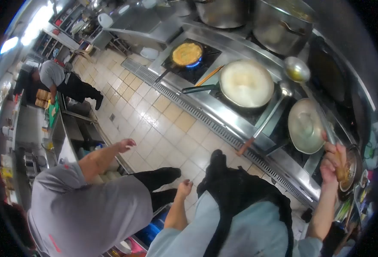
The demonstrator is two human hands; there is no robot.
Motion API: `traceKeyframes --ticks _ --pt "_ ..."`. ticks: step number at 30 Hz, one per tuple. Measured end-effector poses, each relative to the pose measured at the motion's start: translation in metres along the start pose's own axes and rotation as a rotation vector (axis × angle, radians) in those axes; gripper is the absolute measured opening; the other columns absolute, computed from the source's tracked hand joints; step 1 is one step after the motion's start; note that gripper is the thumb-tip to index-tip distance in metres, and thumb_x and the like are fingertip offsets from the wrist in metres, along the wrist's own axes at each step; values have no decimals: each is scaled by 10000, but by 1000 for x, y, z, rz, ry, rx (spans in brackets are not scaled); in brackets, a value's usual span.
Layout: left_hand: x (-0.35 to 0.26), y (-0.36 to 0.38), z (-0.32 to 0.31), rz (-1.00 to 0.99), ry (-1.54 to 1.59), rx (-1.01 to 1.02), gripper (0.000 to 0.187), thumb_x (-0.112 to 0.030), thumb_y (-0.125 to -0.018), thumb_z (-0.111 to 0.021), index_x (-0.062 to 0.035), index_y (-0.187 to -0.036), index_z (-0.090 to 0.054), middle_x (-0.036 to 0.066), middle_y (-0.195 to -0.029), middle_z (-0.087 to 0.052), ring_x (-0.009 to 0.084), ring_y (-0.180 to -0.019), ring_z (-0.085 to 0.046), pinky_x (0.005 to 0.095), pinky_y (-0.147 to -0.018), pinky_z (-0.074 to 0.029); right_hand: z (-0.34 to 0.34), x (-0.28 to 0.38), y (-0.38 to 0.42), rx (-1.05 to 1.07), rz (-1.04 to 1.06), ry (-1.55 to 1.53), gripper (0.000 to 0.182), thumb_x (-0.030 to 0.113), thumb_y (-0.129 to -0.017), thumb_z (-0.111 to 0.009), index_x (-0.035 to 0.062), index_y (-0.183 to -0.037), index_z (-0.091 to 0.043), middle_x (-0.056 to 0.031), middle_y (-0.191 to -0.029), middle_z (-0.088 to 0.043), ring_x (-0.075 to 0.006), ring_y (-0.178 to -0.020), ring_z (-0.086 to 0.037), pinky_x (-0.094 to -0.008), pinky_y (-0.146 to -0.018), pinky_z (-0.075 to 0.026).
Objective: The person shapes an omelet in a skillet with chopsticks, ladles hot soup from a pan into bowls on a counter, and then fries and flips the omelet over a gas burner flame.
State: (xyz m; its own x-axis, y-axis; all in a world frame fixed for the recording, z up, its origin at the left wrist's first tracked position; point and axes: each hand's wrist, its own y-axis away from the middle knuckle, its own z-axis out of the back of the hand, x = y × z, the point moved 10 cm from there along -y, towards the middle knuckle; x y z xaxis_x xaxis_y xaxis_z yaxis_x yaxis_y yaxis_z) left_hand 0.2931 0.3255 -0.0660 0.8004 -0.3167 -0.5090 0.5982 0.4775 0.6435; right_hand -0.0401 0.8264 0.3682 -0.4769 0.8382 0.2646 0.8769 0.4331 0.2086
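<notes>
My right hand (332,162) is wrapped round the wooden handle of a long ladle (297,69), whose metal bowl holds some yellow liquid over the back of the stove. Below the ladle's shaft sits a pale, shiny pan (305,126), tilted on the range. A second ladle (268,115) with a brown handle lies across the stove's steel edge. To its left is a large frying pan (246,83) with a whitish surface and a dark green handle. My left hand (184,188) hangs low by my side, fingers curled and nothing visible in them.
A browned flat round of food (187,54) cooks in a pan over a blue flame. Big steel pots (283,25) stand behind. A co-worker in grey (90,210) is close on my left; another person (54,77) bends at a far counter. A grate (189,109) edges the tiled floor.
</notes>
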Motion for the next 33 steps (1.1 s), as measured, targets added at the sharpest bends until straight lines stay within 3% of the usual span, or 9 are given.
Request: traceKeyframes --ticks 8,13,15,17,20,28,30,32,33 --pt "112 -1 8 197 191 -21 491 -301 -862 -644 13 -1240 -626 235 -1124 -688 322 -1051 -672 372 -939 -502 -52 -156 -180 33 -273 -50 563 180 -1009 -382 -112 -1454 -199 -65 -894 -496 -103 -516 -510 -265 -393 -397" --pt "169 1 4 292 395 -27 492 -274 -872 -649 55 -1237 -610 235 -1122 -686 308 -1017 -679 360 -905 -513 -43 -239 -300 -56 -298 412 368 178 -952 -551 -38 -1250 -518 6 -814 -559 -30 -522 -458 -191 -404 -354" --pt "171 8 15 335 430 -48 485 -259 -880 -650 71 -1232 -601 236 -1108 -688 300 -990 -684 355 -869 -524 -53 -269 -330 -81 -295 520 344 177 -920 -573 -28 -1195 -544 -6 -792 -569 -51 -527 -491 -212 -410 -379" --pt "161 5 27 346 464 -39 483 -260 -885 -647 72 -1232 -598 231 -1098 -690 287 -974 -684 348 -860 -526 -65 -282 -350 -114 -227 1039 329 160 -871 -597 -21 -1141 -545 -20 -756 -565 -90 -516 -525 -238 -430 -415" --pt "147 -6 44 368 491 -34 486 -262 -891 -647 80 -1231 -589 219 -1081 -694 258 -947 -680 331 -849 -525 -52 -305 -381 -9 -255 1245 299 115 -829 -606 -19 -1087 -536 -33 -729 -555 -125 -496 -546 -263 -444 -441" --pt "143 -74 72 200 422 10 504 -293 -906 -663 66 -1251 -580 195 -1063 -704 239 -947 -670 319 -873 -514 -73 -262 -345 -53 -128 1163 359 118 -832 -654 -37 -1136 -545 -41 -732 -561 -121 -484 -544 -260 -444 -441" --pt "142 -112 77 156 179 88 455 -273 -909 -667 34 -1237 -595 148 -968 -712 214 -845 -672 323 -766 -544 -64 -233 -307 -129 -197 922 369 150 -853 -656 -37 -1158 -563 -55 -767 -589 -120 -470 -535 -253 -424 -425" --pt "123 -122 75 241 660 173 368 -222 -898 -686 6 -1178 -608 58 -795 -644 143 -637 -606 286 -481 -478 -51 -200 -254 -178 -98 740 446 150 -883 -612 -48 -1271 -522 -69 -799 -593 -113 -434 -510 -237 -369 -375" --pt "82 -123 83 182 469 225 298 -165 -915 -646 2 -1159 -606 65 -803 -639 150 -619 -599 287 -478 -478 -54 -185 -220 -210 -72 671 528 150 -889 -598 -57 -1358 -471 -76 -795 -576 -110 -414 -497 -225 -342 -348"
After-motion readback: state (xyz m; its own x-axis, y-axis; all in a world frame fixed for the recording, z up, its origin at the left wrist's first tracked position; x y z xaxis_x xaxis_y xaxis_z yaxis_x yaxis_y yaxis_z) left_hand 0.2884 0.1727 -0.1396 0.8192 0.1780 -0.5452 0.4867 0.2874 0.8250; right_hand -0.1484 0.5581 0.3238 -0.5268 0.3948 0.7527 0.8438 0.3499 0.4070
